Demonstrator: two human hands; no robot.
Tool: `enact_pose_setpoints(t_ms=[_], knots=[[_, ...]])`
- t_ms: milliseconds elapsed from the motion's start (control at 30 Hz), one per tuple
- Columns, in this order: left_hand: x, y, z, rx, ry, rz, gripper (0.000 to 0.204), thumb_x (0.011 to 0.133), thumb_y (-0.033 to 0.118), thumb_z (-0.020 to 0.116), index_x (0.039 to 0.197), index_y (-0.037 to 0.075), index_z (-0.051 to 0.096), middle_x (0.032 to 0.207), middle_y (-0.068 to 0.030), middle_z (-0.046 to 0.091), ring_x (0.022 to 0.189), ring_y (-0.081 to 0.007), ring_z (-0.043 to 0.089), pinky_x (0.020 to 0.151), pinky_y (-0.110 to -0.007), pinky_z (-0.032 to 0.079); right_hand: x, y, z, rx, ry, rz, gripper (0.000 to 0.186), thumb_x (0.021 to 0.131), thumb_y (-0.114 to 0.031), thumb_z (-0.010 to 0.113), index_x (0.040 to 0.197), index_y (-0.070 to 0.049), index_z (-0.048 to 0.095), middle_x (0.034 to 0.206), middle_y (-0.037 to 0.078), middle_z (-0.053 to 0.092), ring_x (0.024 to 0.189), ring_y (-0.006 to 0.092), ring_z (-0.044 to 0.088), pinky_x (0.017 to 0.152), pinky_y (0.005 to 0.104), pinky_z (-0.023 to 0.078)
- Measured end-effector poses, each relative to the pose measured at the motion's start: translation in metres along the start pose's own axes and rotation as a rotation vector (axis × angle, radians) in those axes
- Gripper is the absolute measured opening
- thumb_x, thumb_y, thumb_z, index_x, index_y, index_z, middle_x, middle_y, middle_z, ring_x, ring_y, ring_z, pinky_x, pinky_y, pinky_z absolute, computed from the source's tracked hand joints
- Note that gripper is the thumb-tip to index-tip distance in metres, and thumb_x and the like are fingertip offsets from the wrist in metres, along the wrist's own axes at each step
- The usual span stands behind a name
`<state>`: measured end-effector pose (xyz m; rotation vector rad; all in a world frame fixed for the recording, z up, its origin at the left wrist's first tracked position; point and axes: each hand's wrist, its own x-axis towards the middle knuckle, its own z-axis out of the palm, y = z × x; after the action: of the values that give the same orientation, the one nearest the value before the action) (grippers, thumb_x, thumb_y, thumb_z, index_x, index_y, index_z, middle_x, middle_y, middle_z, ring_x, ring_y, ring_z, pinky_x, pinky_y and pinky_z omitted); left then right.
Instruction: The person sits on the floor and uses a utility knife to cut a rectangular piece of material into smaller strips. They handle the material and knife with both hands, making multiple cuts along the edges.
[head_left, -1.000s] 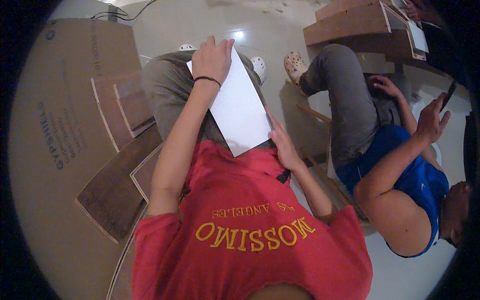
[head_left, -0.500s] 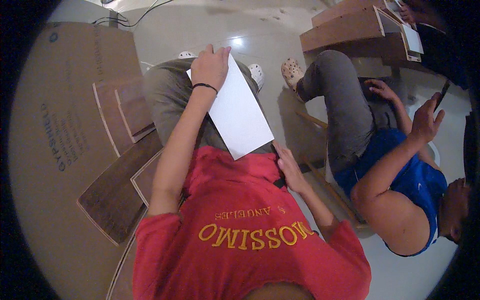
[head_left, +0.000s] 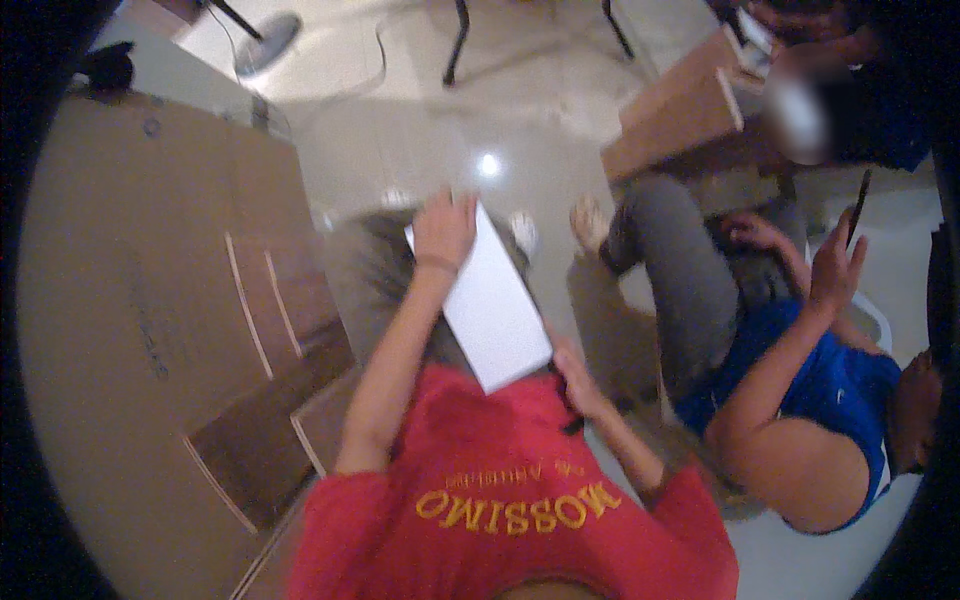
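Note:
A white rectangular board (head_left: 495, 315) lies slantwise over my lap, its long sides running from far left to near right. My left hand (head_left: 445, 232) is closed over the far end, its fingers bent around the edge. Beside the near right corner is my right hand (head_left: 578, 378), apparently touching the board there. Its fingertips are blurred and partly hidden by that corner, so its grip is unclear. A dark band hangs at the right wrist.
Brown wooden panels (head_left: 255, 450) lean at my left against a large cardboard sheet (head_left: 110, 300). To my right sits a person in a blue top (head_left: 790, 390), holding a dark, thin object. Beyond are a wooden box-like piece (head_left: 680, 110), black legs (head_left: 460, 45) and a round stand base (head_left: 270, 45).
The view has tipped forward, so my hands and the board sit lower in the picture and more floor shows ahead. Both hands keep about the same places on the board.

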<state>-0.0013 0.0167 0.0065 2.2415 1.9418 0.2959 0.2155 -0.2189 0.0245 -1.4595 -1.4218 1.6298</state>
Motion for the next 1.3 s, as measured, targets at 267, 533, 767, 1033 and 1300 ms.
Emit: enact_pose_setpoints(t_ms=[267,533,767,1033,1300], knots=[[-0.006,-0.008,0.004,-0.108,-0.005,-0.026,0.033,0.099,0.026,0.045,0.09,0.001,0.064,0.092,-0.0215,0.06,0.085,-0.0388,0.061,0.07,-0.049,0.051,0.164,-0.017,0.01,0.043,-0.004,-0.168,0.061,0.105,-0.038,0.031,0.154,-0.004,0.022,0.157,0.016,0.03,0.139,0.0299,0.031,0.117,0.039,0.02],[0.005,0.0,0.021,-0.278,-0.15,-0.104,0.033,0.094,0.031,0.049,0.081,0.005,0.064,0.08,-0.0189,0.065,0.076,-0.0383,0.063,0.067,-0.049,0.049,0.309,-0.031,-0.008,-0.032,-0.119,-0.212,0.065,0.105,-0.042,0.029,0.153,0.001,0.021,0.157,0.017,0.028,0.144,0.0312,0.026,0.118,0.0389,0.018],[0.054,-0.031,0.002,-0.255,-0.556,-0.428,0.061,0.078,0.065,0.057,0.103,0.011,0.073,0.092,-0.0219,0.071,0.089,-0.0411,0.069,0.081,-0.049,0.053,0.338,-0.035,-0.081,0.145,0.149,0.107,0.061,0.104,-0.039,0.037,0.154,-0.007,0.023,0.156,0.017,0.03,0.143,0.0303,0.03,0.117,0.0391,0.023],[0.137,-0.052,-0.208,-0.263,-0.351,-0.755,0.058,0.083,0.056,0.054,0.096,0.003,0.073,0.092,-0.0263,0.069,0.091,-0.0437,0.067,0.082,-0.051,0.051,0.209,-0.187,-0.138,-0.013,-0.037,0.356,0.052,0.104,-0.042,0.037,0.141,-0.007,0.047,0.144,0.014,0.047,0.136,0.024,0.039,0.115,0.038,0.028],[0.254,-0.071,-0.359,-0.259,-0.149,-0.654,0.061,0.085,0.056,0.053,0.108,0.002,0.07,0.1,-0.0276,0.068,0.097,-0.0441,0.065,0.087,-0.052,0.049,0.207,-0.413,-0.1,0.296,-0.055,0.227,0.063,0.103,-0.053,0.035,0.135,-0.001,0.05,0.133,0.01,0.055,0.122,0.0201,0.048,0.106,0.0362,0.035]])
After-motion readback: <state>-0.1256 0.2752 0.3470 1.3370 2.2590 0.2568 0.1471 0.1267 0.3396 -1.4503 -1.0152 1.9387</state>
